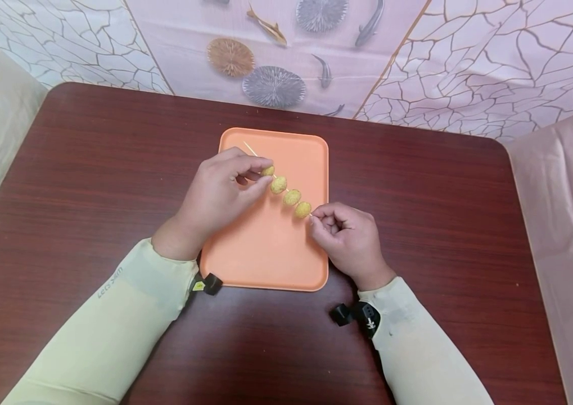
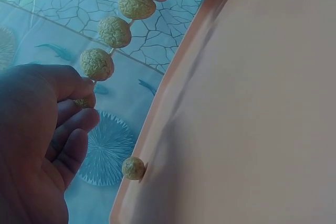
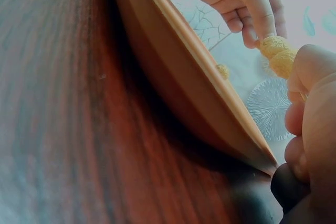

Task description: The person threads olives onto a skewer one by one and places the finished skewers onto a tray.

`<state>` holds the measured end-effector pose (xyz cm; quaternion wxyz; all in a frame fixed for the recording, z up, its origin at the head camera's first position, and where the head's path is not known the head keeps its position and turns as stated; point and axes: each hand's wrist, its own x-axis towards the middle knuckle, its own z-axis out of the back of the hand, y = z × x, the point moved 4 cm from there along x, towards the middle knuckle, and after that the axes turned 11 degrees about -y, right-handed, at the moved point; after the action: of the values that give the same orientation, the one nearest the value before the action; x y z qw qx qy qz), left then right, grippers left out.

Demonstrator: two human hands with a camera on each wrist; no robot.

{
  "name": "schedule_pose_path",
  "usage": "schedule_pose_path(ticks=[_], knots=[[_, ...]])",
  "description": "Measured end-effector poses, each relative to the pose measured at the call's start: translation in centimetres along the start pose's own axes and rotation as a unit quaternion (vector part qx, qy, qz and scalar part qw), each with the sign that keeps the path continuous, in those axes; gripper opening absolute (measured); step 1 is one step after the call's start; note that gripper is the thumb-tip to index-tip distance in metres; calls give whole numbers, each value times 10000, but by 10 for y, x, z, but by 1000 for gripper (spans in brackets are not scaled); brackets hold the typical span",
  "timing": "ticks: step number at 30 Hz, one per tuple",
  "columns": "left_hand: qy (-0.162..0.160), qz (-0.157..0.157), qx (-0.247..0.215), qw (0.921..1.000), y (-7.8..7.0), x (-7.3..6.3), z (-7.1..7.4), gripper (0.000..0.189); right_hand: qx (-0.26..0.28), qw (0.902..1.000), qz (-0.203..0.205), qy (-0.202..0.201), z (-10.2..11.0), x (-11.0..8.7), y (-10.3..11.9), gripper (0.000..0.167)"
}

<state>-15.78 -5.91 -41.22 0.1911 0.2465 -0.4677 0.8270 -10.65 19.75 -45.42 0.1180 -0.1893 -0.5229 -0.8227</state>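
Observation:
Several yellow, wrinkled round balls [image 1: 292, 197] are threaded on a thin wooden skewer [image 1: 249, 147], which slants above an orange tray [image 1: 261, 259]. My left hand [image 1: 220, 188] pinches the uppermost ball [image 1: 268, 170] between thumb and fingertips, and the skewer's bare end sticks out past it. At the lower end, my right hand [image 1: 349, 239] pinches the skewer between thumb and forefinger, just beyond the last ball [image 1: 303, 210]. In the left wrist view, one loose ball [image 2: 133, 168] lies in the tray close to its rim. My left hand hides that ball in the head view.
Beneath the tray is a dark red-brown wooden table [image 1: 443, 225]. Patterned cloth [image 1: 276, 62] with fish and shell-like prints hangs behind the table's far edge. Plain pale cloth [image 1: 564, 214] borders the right side.

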Motion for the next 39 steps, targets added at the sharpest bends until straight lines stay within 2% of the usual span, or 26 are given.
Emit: schedule_pose_path(ticks=[16, 22, 27, 34, 39], knots=[[128, 67, -120, 9998, -1, 1, 0, 23, 50, 10000, -15, -21, 0, 0, -1, 6], [316, -96, -219, 9992, 1, 4, 3, 31, 46, 9999, 26, -157, 0, 0, -1, 5], [564, -231, -58, 9981, 4, 6, 6, 43, 25, 9996, -34, -269, 1, 1, -2, 4], [1062, 234, 478, 9929, 14, 11, 10, 51, -196, 9993, -61, -322, 1, 2, -3, 6], [1486, 799, 968, 9809, 26, 12, 9, 65, -339, 9985, -103, -408, 1, 3, -3, 5]])
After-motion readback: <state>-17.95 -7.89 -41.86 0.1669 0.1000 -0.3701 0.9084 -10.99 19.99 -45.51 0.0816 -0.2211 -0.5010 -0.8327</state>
